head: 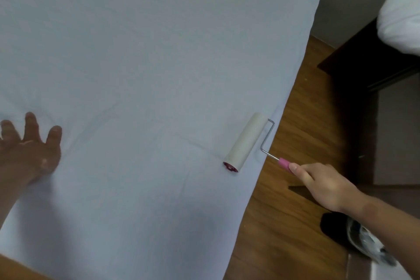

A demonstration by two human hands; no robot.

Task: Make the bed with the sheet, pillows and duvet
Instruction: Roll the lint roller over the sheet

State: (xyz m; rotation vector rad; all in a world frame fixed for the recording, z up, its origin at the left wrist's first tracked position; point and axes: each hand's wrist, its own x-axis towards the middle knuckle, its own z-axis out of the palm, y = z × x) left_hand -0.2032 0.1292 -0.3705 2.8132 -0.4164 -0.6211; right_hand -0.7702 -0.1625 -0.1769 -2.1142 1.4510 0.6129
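Because the right hand clamps its grip only on the tail of the lint roller's pink handle, the roller could twist and rake the spread sheet into new creases; the left hand, fingers apart, presses that sheet flat; white bedding sits well apart on dark furniture

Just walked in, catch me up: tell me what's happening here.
A person works at a bed covered by a white sheet. The right hand grips the pink handle of a lint roller, its roll lying on the sheet near the bed's edge. The left hand presses flat on the sheet, fingers spread. Some white bedding sits aside on dark furniture.
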